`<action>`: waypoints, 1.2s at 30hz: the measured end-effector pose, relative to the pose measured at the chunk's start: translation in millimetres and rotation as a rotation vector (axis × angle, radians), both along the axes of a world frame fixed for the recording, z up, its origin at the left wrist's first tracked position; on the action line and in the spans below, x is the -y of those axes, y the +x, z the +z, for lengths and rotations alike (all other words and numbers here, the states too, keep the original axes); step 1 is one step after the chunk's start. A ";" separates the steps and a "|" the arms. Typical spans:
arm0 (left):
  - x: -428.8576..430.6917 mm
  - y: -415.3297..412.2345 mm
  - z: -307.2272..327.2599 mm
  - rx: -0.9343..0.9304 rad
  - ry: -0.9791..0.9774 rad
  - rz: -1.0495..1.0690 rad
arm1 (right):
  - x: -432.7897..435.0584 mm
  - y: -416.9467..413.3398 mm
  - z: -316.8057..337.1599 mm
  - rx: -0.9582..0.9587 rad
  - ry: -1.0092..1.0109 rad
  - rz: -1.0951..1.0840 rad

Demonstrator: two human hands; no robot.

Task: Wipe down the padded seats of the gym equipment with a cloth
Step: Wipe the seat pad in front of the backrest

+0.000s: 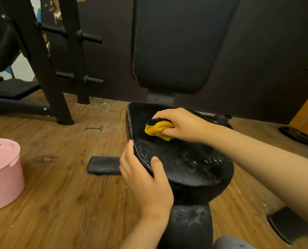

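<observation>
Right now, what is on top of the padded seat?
A yellow cloth, gripped by the right hand, and wet droplets. The left hand grips the seat edge. The surface beneath the cloth is hidden.

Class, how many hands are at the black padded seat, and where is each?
2. The left hand grips the near left edge of the seat; the right hand holds a yellow cloth against its far part. No other hand shows.

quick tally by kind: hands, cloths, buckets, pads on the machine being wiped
hands: 2, left hand, right hand
cloths: 1, yellow cloth
buckets: 1, pink bucket
pads: 2, seat pad, backrest pad
total: 6
</observation>
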State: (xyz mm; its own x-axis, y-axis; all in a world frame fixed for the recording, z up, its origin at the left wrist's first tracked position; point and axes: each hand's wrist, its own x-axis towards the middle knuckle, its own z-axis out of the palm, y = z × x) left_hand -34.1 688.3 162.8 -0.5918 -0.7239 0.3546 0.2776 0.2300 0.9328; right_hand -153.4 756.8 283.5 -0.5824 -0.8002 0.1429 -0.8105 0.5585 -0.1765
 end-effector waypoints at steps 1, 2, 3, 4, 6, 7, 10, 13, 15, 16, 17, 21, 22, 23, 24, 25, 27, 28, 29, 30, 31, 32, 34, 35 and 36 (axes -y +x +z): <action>0.3 0.1 0.0 0.002 -0.003 0.002 | -4.8 -4.5 1.3 0.017 0.007 -0.026; 0.4 -0.2 0.1 0.004 -0.003 0.003 | -9.5 -13.1 2.2 0.018 0.012 -0.082; 0.5 0.0 0.3 0.003 -0.002 0.002 | -15.2 -24.4 2.1 -0.003 0.013 -0.159; 0.5 0.4 0.5 0.002 0.000 -0.004 | -21.1 -37.0 1.2 -0.041 0.017 -0.246; 0.3 1.0 1.2 -0.009 0.004 -0.018 | -30.8 -58.6 -1.6 -0.115 0.018 -0.402; 0.0 1.2 1.3 -0.013 0.008 -0.022 | -32.9 -65.0 -3.8 -0.138 0.017 -0.452; -1.3 -0.1 0.4 -0.008 0.036 -0.021 | -26.7 -61.0 -7.6 -0.130 -0.012 -0.463; -2.9 -0.4 1.0 -0.014 0.079 -0.044 | -21.2 -31.5 -5.6 -0.033 -0.089 -0.319; -2.5 0.0 1.3 -0.024 0.095 -0.056 | -26.7 -12.5 -3.5 0.003 -0.059 -0.230; -2.2 0.1 1.2 -0.025 0.101 -0.060 | -32.2 -6.5 -2.2 0.023 -0.041 -0.211; -2.3 0.3 1.2 -0.024 0.107 -0.064 | -38.8 -4.0 -1.0 0.040 -0.031 -0.208; -2.9 1.5 4.1 -0.020 0.110 -0.056 | -69.1 -26.9 -0.7 0.003 -0.034 -0.363; -2.6 2.0 5.2 -0.018 0.106 -0.052 | -74.6 -36.2 -1.3 -0.025 -0.026 -0.431; -2.9 2.1 6.2 -0.013 0.103 -0.050 | -78.4 -44.9 -2.5 -0.053 -0.009 -0.494; -3.2 2.2 6.7 -0.003 0.101 -0.047 | -79.2 -51.5 -4.7 -0.079 0.008 -0.539; -3.1 2.4 7.1 0.007 0.101 -0.043 | -77.2 -54.4 -6.9 -0.100 0.006 -0.549; -2.7 3.0 8.7 0.014 0.101 -0.038 | -68.2 -47.7 -11.6 -0.098 -0.054 -0.470; -2.5 3.2 9.6 0.015 0.102 -0.034 | -63.8 -37.7 -13.3 -0.079 -0.095 -0.391; -2.7 3.3 10.6 0.015 0.103 -0.032 | -62.0 -26.3 -14.1 -0.057 -0.122 -0.307; -3.1 3.4 11.6 0.018 0.106 -0.029 | -63.0 -15.7 -14.0 -0.033 -0.134 -0.229; -3.2 3.3 11.9 0.021 0.111 -0.025 | -66.4 -6.8 -12.6 -0.005 -0.131 -0.166; -3.2 3.2 11.6 0.020 0.116 -0.022 | -72.0 -1.1 -10.1 0.027 -0.120 -0.125; -3.3 3.4 10.9 0.021 0.117 -0.024 | -86.6 -5.7 -5.2 0.061 -0.095 -0.103; -3.4 3.9 10.8 0.024 0.113 -0.026 | -93.9 -13.9 -3.6 0.054 -0.084 -0.116; -3.6 4.3 10.9 0.027 0.108 -0.031 | -101.1 -25.5 -3.3 0.031 -0.078 -0.146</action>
State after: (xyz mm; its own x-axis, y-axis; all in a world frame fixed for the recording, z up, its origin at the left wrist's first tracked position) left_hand -29.8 691.9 173.6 -0.6227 -0.7384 0.2590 0.2576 0.1191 0.9589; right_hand -179.0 857.9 280.2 -0.6969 -0.6938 0.1815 -0.7152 0.6534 -0.2481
